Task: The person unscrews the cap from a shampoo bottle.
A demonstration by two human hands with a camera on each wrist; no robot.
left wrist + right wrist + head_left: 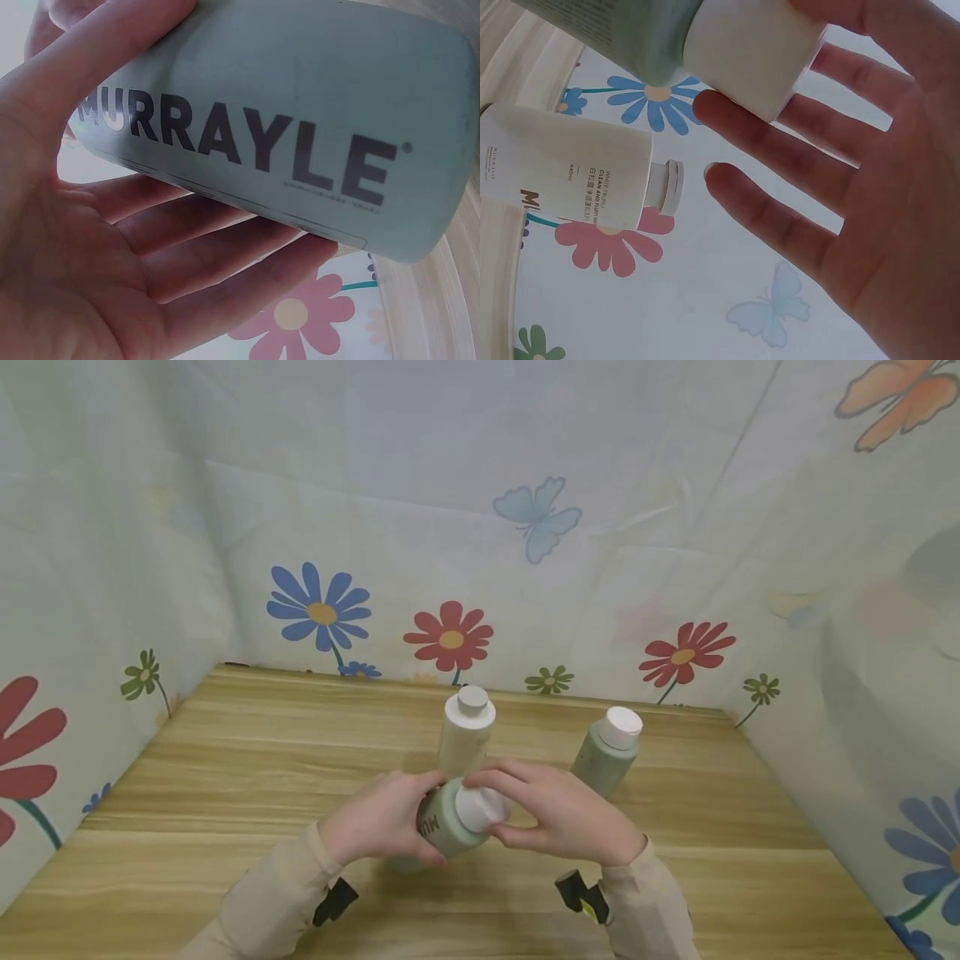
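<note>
My left hand grips a pale green bottle marked MURRAYLE, thumb on one side and fingers along the other. The bottle leans to the right, its base close to the wooden table. Around its white cap, the thumb and fingers of my right hand pinch, while the lower fingers extend more loosely in the right wrist view. The cap sits on the bottle's neck. Just behind the hands, a white bottle with a small cap stands upright.
A second green bottle with a white cap stands behind and right of my right hand. The wooden table is bordered at the back and sides by a pale cloth printed with flowers and butterflies.
</note>
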